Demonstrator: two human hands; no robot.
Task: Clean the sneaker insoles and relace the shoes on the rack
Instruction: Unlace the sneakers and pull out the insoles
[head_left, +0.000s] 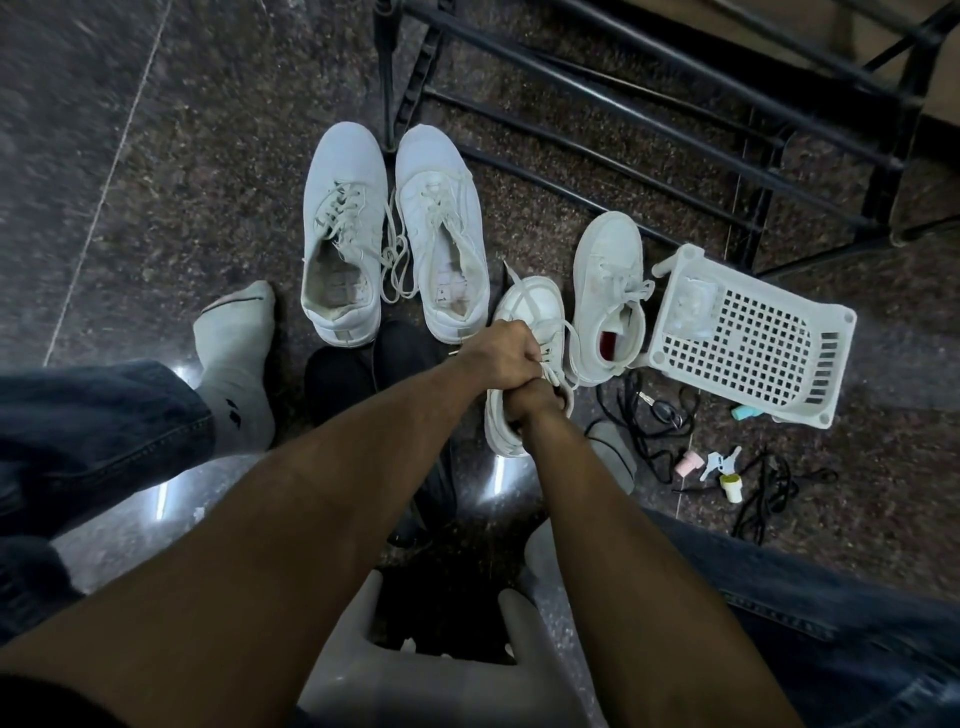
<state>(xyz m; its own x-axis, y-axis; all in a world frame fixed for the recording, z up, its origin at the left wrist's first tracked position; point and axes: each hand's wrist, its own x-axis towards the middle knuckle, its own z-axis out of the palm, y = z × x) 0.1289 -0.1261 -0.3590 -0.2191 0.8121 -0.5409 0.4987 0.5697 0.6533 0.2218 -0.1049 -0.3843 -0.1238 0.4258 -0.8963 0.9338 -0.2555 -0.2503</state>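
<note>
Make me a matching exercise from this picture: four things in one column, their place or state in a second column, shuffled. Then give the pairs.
Things
1. small sneaker
2. basket
3. black laces
4. rack

Places or states
A. lying on its side on the floor
B. loose on the floor at the right
C. gripped by the left hand, right hand in its opening
D. standing empty beyond the shoes

Pairs: 1-C, 2-A, 3-B, 4-D

The dark speckled floor (156, 208) carries three white sneakers (345, 244), an overturned white basket (748, 332), black laces (763, 493), and the black rack (675, 130).
</note>
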